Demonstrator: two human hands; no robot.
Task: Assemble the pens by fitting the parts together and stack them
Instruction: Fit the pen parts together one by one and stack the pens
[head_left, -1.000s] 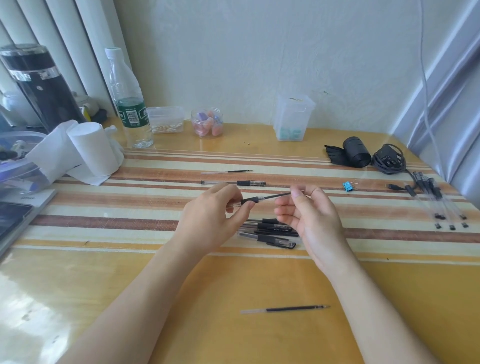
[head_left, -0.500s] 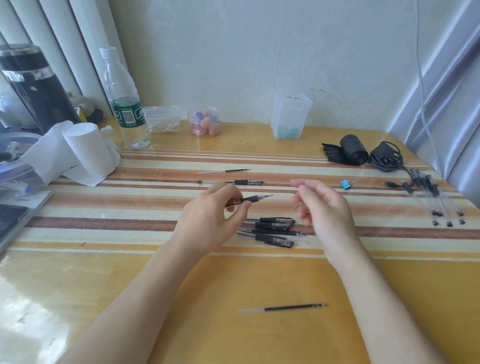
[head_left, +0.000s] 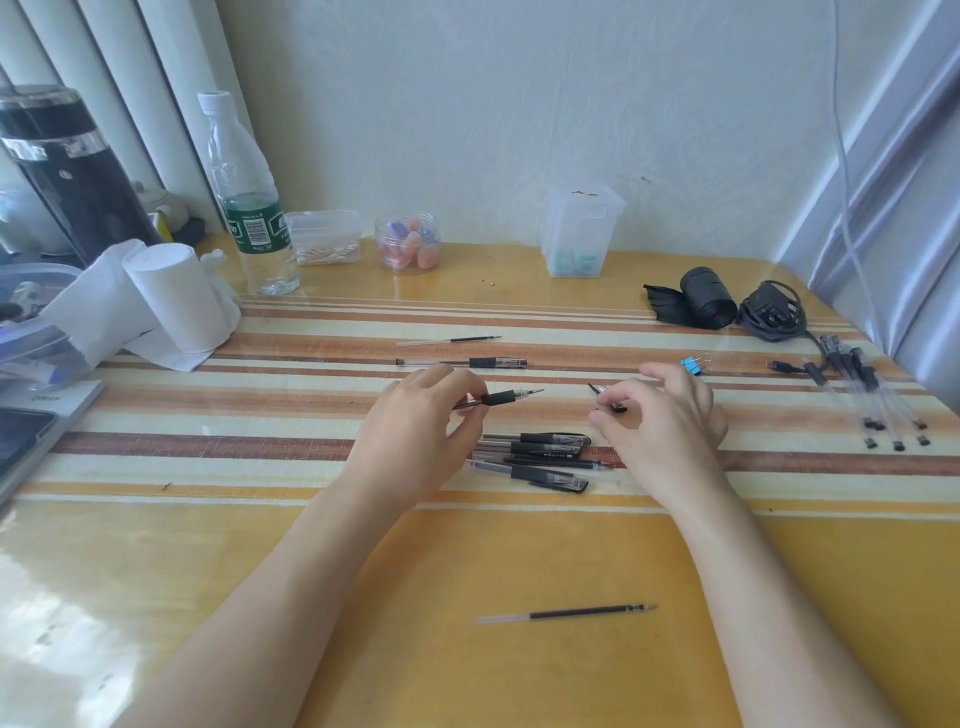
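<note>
My left hand (head_left: 415, 431) pinches an uncapped pen (head_left: 506, 397) by its black grip, tip pointing right, just above the table. My right hand (head_left: 660, 421) holds a small black pen cap (head_left: 605, 397) between thumb and fingers, a short gap from the pen tip. Below both hands lies a pile of capped black pens (head_left: 540, 457). A barrel with a black grip (head_left: 462, 362) and a loose refill (head_left: 449, 341) lie farther back. Another refill (head_left: 569, 614) lies near the front.
Several clear barrels with caps (head_left: 872, 400) lie at the right, beside a blue binder clip (head_left: 693, 365), a black cable bundle (head_left: 771, 312) and a black roll (head_left: 704, 299). A water bottle (head_left: 247, 208), tissue roll (head_left: 166, 296), small jars and a clear box line the back.
The right hand let go of the pen's tip end, moved right and now holds a cap. The left hand keeps the pen, lowered slightly.
</note>
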